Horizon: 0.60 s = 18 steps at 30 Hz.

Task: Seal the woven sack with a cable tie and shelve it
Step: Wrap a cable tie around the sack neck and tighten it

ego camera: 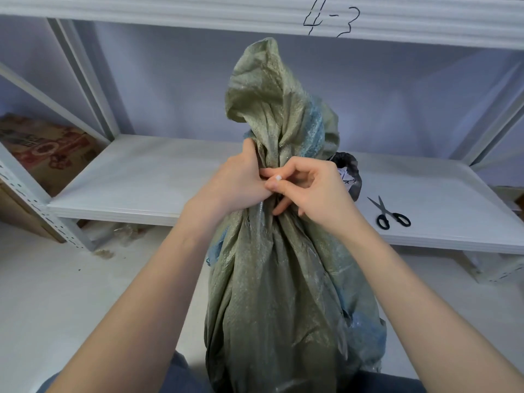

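A grey-green woven sack (272, 279) stands upright between my arms, its neck bunched together and the loose top flopping above. My left hand (238, 185) is wrapped around the gathered neck from the left. My right hand (309, 188) pinches a small white cable tie (278, 178) against the neck, only its end showing between thumb and fingers. The rest of the tie is hidden by my fingers and the folds.
Behind the sack is a white metal shelf (147, 177) under a beam marked "4-3" (331, 19). Black-handled scissors (390, 212) lie on the shelf to the right. A dark bag (350, 174) sits just behind the sack. A printed cardboard box (48, 154) fills the left bay.
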Available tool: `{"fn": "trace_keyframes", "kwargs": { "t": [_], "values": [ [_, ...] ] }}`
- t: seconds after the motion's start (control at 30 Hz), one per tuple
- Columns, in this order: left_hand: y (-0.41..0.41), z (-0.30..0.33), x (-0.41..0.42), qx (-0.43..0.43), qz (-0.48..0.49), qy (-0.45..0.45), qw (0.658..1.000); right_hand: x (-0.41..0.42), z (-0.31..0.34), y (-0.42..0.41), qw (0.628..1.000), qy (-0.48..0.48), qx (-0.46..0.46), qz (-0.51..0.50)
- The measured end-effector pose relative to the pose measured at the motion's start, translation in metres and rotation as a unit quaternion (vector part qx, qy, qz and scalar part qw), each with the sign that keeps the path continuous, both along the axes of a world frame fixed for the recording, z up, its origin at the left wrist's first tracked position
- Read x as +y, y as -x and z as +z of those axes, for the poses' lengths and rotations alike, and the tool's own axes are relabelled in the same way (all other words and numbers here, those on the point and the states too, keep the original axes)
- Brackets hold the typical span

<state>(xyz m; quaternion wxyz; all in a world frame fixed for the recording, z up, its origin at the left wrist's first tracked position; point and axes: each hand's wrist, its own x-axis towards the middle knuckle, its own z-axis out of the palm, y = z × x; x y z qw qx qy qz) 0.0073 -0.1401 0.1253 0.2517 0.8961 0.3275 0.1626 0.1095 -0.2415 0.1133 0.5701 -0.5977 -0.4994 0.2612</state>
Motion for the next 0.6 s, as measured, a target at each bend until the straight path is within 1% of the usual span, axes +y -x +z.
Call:
{"fn": "trace_keyframes", "kwargs": {
  "t": [0.07,0.13,0.2,0.27,0.37,0.47,0.53,0.6],
  "values": [
    [0.006,0.003,0.005,0.033,-0.045,0.048,0.997,-0.001,-0.001,-0.004,1.000,0.009,-0.012,-0.017],
    [0.013,0.003,0.010,0.037,-0.072,0.074,0.994,-0.002,-0.002,-0.010,0.999,0.019,-0.017,-0.032],
    [0.017,0.002,0.015,0.012,-0.079,0.056,0.995,-0.004,-0.005,-0.013,0.999,0.030,-0.026,-0.037],
    [0.019,0.003,0.016,-0.001,-0.073,0.021,0.997,-0.004,-0.007,-0.013,0.997,0.041,-0.056,-0.042],
    [0.019,0.004,0.017,-0.028,-0.025,-0.014,0.999,-0.003,-0.009,-0.013,0.991,0.060,-0.104,-0.059],
    [0.022,0.004,0.018,-0.044,0.001,-0.049,0.998,-0.004,-0.008,-0.015,0.988,0.066,-0.117,-0.071],
    [0.026,0.005,0.018,-0.064,-0.008,-0.038,0.997,-0.004,-0.007,-0.016,0.988,0.062,-0.117,-0.075],
    [0.029,0.007,0.016,-0.113,-0.025,-0.008,0.993,-0.005,-0.007,-0.016,0.990,0.058,-0.108,-0.074]
  ]
}}
